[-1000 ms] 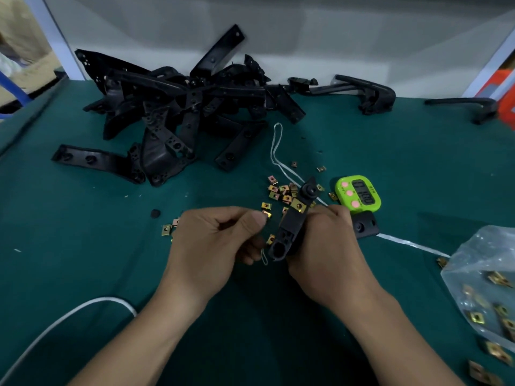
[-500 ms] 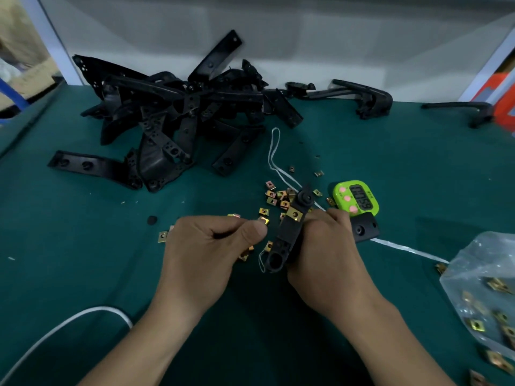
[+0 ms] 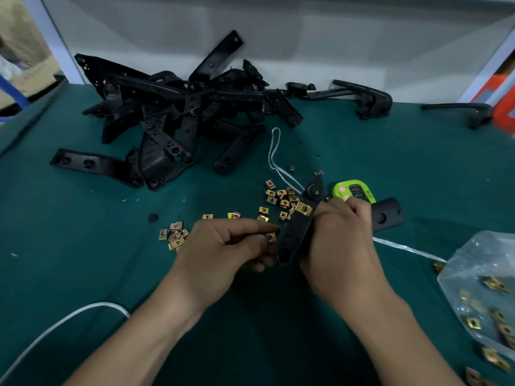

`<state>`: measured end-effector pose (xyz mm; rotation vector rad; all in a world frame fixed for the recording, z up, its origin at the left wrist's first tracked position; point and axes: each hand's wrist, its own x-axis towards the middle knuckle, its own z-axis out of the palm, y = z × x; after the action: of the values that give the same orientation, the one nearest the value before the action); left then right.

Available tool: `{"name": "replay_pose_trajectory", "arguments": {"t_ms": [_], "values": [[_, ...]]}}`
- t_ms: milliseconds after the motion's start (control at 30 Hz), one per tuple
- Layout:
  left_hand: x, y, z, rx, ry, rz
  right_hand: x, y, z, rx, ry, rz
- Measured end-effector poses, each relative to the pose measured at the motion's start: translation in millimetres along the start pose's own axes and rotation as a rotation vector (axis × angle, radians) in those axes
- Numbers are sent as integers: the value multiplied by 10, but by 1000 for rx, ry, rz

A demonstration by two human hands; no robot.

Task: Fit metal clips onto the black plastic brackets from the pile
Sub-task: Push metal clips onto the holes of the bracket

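While the bracket [image 3: 299, 229] stood tilted just left of the timer [image 3: 352, 189], its far end up beside that green case and its near end lower, toward the person, it looked a stiff, light moulding that would not bend under a push. One clip [image 3: 304, 208] sat already on its upper part, close to the timer's left edge. The best hold, as I judged it, was round the middle of the bar, clear of the edges where clips slide on. The smooth plastic could twist in a loose grip, so a full wrap suited it. The clips looked thin, springy and easy to drop; they wanted a pinch on their flat faces, mouth leading.

The right hand [image 3: 340, 238], just below the timer, was wrapped round the bracket from its right side, fingers curled closed upon it. The left hand [image 3: 223, 246], further left of the timer, had its fingers curled in, thumb and forefinger pressed together on a second clip [image 3: 271, 237] right beside the bracket's lower half; whether it touched the plastic I could not tell. Loose clips [image 3: 281, 197] lay scattered left of the timer, the pile [image 3: 181, 112] well beyond it to the far left, and a bag [image 3: 487, 288] of more clips to the timer's right and nearer.
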<state>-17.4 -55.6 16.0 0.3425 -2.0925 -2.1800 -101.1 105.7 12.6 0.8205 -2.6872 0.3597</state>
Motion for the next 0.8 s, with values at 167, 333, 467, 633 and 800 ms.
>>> {"name": "replay_pose_trajectory", "arguments": {"t_ms": [167, 333, 467, 633, 800], "values": [[-4, 26, -40, -64, 1, -78, 5, 9, 11, -84, -21, -19], [-18, 42, -42, -8, -25, -82, 12, 6, 25, -128, -28, -64], [-22, 48, -33, 1, -10, -90, 10, -1, 8, -134, -41, -76], [-28, 34, 2, -58, 34, -127, 12, -46, -1, -165, -98, -93], [-52, -4, 51, -12, 76, -74, 1, -61, 4, -239, -124, -101]]}}
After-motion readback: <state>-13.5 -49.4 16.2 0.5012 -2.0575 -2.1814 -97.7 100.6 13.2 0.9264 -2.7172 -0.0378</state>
